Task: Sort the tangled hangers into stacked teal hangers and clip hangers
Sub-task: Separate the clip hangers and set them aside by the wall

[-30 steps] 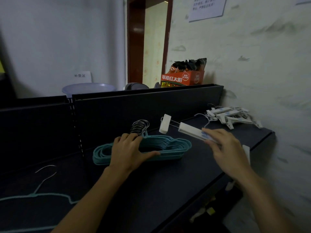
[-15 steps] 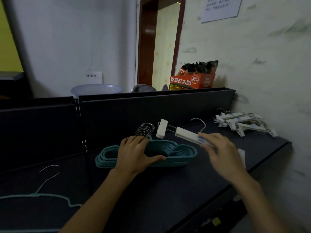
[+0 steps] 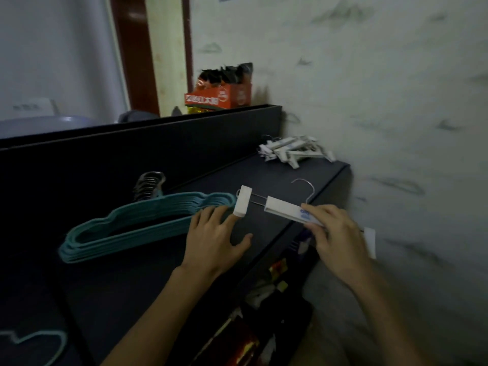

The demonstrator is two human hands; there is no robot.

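Gripping the white clip hanger point(image 3: 284, 208) by its long bar, your right hand point(image 3: 336, 235) has its fingers and thumb curled round it and holds it above the dark shelf point(image 3: 148, 281), the wire hook pointing up and back. Your left hand point(image 3: 211, 241) lies open with fingers spread, its tips touching the right end of the stacked teal hangers point(image 3: 126, 225) just beside the hanger's left clip. More clip hangers point(image 3: 293, 151) lie piled in the far corner against the wall.
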